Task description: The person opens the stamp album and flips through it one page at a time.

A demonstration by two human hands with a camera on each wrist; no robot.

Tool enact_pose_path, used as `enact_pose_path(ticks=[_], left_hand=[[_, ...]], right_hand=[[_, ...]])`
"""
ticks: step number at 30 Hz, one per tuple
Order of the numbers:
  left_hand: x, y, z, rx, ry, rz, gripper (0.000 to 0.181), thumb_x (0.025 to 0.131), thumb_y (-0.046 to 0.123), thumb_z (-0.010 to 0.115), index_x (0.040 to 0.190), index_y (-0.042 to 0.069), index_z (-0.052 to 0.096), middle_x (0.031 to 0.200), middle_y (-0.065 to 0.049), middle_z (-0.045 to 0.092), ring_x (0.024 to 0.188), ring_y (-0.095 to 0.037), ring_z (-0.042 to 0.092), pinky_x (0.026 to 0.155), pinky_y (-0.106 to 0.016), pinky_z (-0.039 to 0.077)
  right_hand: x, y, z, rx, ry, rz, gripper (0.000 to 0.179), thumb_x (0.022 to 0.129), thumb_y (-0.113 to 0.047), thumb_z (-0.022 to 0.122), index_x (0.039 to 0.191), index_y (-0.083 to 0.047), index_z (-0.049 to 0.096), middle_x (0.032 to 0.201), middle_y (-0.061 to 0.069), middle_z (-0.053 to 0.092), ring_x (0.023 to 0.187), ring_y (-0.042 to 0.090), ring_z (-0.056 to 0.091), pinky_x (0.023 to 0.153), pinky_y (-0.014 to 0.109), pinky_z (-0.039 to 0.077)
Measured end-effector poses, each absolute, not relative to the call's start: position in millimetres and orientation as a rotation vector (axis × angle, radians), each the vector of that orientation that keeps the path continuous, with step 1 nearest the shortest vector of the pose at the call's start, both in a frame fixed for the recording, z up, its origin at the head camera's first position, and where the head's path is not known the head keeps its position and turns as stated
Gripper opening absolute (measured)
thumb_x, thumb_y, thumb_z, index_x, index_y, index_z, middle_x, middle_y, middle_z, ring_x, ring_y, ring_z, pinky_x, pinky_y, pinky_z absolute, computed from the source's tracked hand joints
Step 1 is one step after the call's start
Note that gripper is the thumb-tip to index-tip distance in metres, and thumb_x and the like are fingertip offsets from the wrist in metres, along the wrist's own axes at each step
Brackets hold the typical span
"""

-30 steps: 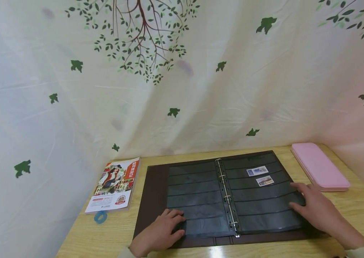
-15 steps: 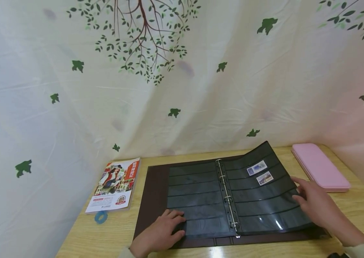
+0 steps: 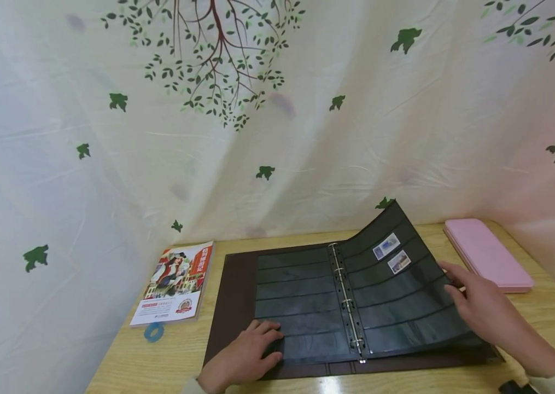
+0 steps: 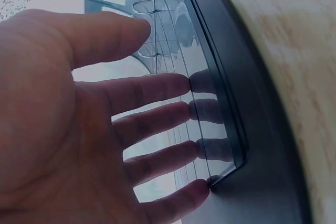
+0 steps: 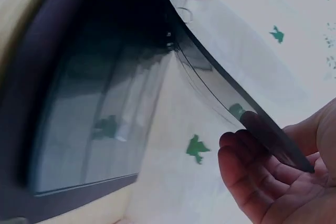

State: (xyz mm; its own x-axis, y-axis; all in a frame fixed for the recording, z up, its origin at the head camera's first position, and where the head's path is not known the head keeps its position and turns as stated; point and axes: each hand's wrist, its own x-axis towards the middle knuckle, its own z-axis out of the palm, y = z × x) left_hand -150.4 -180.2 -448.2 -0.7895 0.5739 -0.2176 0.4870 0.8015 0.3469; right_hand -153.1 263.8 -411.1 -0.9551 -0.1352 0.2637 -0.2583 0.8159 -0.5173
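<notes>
An open stamp album (image 3: 230,290) with a dark brown cover and a metal ring spine (image 3: 345,295) lies on the table. Its right black pocket page (image 3: 400,306) is lifted and bowed, and two stamps (image 3: 386,246) sit in its upper pockets. My right hand (image 3: 484,301) pinches that page's outer edge; in the right wrist view the page (image 5: 220,82) passes between thumb and fingers. My left hand (image 3: 245,353) rests on the lower left of the left page (image 3: 302,303), its fingertips (image 4: 181,85) touching the surface with fingers extended.
A paperback book (image 3: 174,284) lies to the left of the album, with a small blue ring (image 3: 153,331) just below it. A pink case (image 3: 486,254) stands at the right. Behind the wooden table (image 3: 124,366) hangs a leaf-patterned cloth (image 3: 307,137).
The right page, flat a second ago, has risen and curved up toward the left in my right hand's grip. My left hand has stayed where it was.
</notes>
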Motion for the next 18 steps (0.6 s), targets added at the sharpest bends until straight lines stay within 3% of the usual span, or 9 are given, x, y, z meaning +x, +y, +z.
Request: enact_pose_path(ticks=[7,14,18], left_hand=[[-150.9,-181.2,-449.0,0.801,2.658,0.398,0.038,0.096,0.040,0.052,0.127,0.019,0.059,0.137,0.003,0.046,0.121,-0.018,0.040,0.094,-0.046,0.040],[-151.0,-180.9,-448.8,0.807,2.653,0.390,0.040,0.096,0.040,0.052,0.128,0.018,0.058,0.138,0.002,0.045,0.121,-0.018,0.039,0.094,-0.044,0.040],[-150.8,-181.4,-448.4,0.822,2.653,0.396,0.040,0.096,0.040,0.051,0.129,0.017,0.058,0.138,0.001,0.045,0.121,-0.018,0.040,0.095,-0.042,0.040]], right_hand=[[-149.2,253.1,-389.8,0.398,-2.641,0.762,0.048,0.084,0.000,0.068,0.129,0.000,0.051,0.090,0.008,0.060,0.069,0.013,0.053,0.052,0.027,0.042],[-148.0,247.1,-372.3,0.505,-2.680,0.795,0.051,0.091,-0.018,0.065,0.136,0.000,0.047,0.117,0.021,0.058,0.081,0.020,0.059,0.058,0.030,0.048],[-147.5,243.8,-362.9,0.528,-2.723,0.827,0.052,0.095,-0.025,0.059,0.141,-0.005,0.043,0.130,0.020,0.052,0.092,0.025,0.059,0.066,0.036,0.048]])
